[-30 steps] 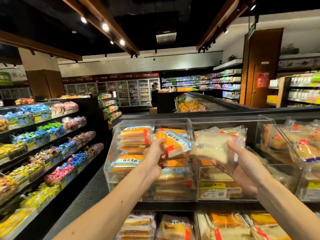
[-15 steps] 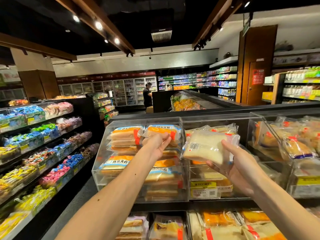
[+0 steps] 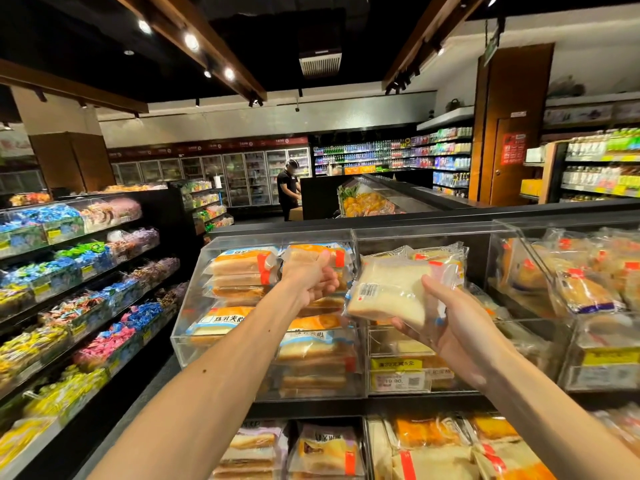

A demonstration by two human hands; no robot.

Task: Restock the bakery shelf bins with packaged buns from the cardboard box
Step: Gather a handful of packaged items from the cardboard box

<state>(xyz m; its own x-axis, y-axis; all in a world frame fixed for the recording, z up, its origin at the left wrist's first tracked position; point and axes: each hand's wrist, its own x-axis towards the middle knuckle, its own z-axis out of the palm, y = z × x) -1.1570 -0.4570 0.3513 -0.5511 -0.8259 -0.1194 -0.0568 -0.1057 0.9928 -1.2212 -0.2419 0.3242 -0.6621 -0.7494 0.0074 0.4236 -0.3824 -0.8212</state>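
Note:
My left hand (image 3: 311, 278) is at the top front of the clear left bin (image 3: 242, 237), fingers curled, just in front of an orange-labelled bun pack (image 3: 313, 251) lying on top of the stack inside. I see nothing in its fingers. My right hand (image 3: 460, 327) grips a clear pack of white bread (image 3: 388, 292) from below and holds it up in front of the middle bin (image 3: 433, 233), where a few packs lie at the back. The cardboard box is out of view.
A third clear bin (image 3: 512, 233) of packaged buns stands to the right. More bun packs (image 3: 325, 448) fill the shelf below. Candy shelves (image 3: 52, 271) line the aisle on the left. A person (image 3: 287, 188) stands far back at a counter.
My left hand has carried the orange-labelled pack into the left bin, and it now lies on the stack. My right hand has brought the white bread pack slightly lower and leftward.

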